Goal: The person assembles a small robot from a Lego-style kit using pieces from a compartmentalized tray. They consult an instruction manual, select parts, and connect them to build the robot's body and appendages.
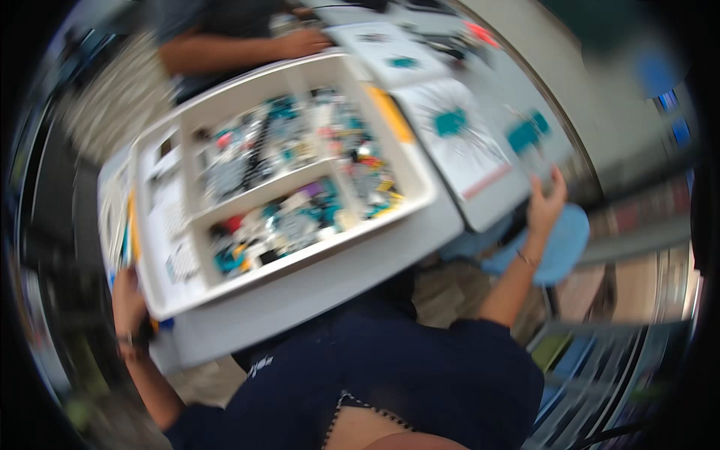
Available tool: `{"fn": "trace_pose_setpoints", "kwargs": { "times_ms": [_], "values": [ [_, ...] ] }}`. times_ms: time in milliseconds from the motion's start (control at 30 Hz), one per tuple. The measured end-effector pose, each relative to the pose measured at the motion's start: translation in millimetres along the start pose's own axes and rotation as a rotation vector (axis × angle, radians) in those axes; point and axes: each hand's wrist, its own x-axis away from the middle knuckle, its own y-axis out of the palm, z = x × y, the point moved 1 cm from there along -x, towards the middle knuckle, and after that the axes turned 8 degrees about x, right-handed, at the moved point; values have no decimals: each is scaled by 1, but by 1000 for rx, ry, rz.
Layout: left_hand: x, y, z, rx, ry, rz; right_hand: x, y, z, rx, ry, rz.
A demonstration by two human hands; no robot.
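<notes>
Blurrily, left hand (129, 304) grips one white tray (420, 196); right hand (545, 204) open by two booklets (457, 139)

Both arms spread wide, forearms bare, upper arms in dark sleeves. Left hand (127, 304): low at left, arm reaching up from lower edge, elbow bent, dark band at wrist, fingers curled in grip; blur hides finger detail. Right hand (545, 204): raised at right, forearm angled upward from elbow, thin bracelet at wrist, fingers extended upward, back of hand toward camera. Hands well apart.
</notes>
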Motion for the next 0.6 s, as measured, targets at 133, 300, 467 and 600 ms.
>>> {"fn": "trace_pose_setpoints", "kwargs": {
  "times_ms": [133, 300, 467, 600],
  "values": [
    [-3, -3, -6, 90, 11, -107, 14, -10, 2, -8, 44, 81],
    [-18, 4, -16, 123, 82, -96, 36, -28, 9, -31, 184, 71],
    [-19, 3, -8, 51, -49, -117, 40, -28, 15, -99, 225, 52],
    [-19, -4, -25, 18, -81, -119, 42, -16, 17, -183, 267, 30]
  ]
}}
